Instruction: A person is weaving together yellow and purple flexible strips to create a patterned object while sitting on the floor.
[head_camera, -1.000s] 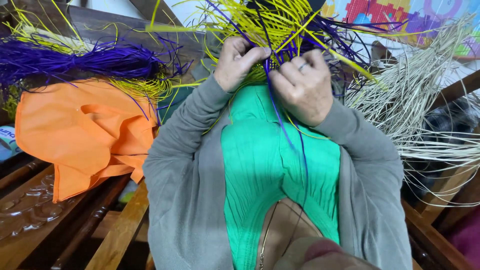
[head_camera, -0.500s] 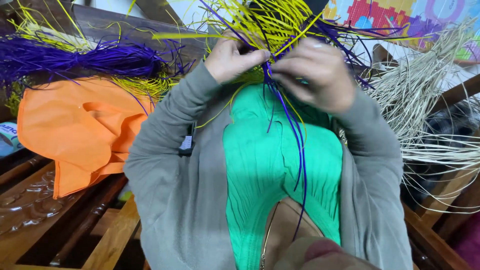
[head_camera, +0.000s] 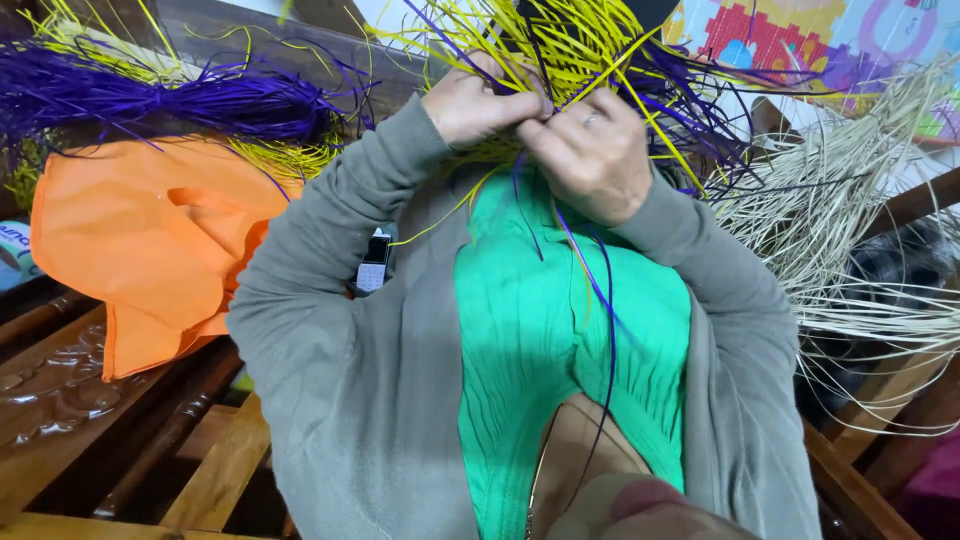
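The person is working both hands close together at the top of the view, right at the base of a spray of yellow and purple strands. The left hand is clenching around a pinch of those strands, and its fingers are pressing against the right hand, which wears a ring and is also closing on the same bunch, knuckles toward the camera. Neither hand is nearer than the other; they are meeting at one knot of fibre.

The woven work is sitting directly above and beyond the fingers, fanning up and outward, while a loose purple strand is hanging straight down from the right hand over the green shirt. Its long axis is running nearly vertical, from the fingers down toward the chest.

Compared with half a second ago, the hands have drawn tighter together and the elbows are spreading wider; the dangling purple strands have thinned to one or two lines.

Off to the person's left, a purple bundle is lying across an orange bag on the dark wooden counter. To the right, a sheaf of pale straw is splaying outward. A small phone is peeking out beside the grey sleeve.
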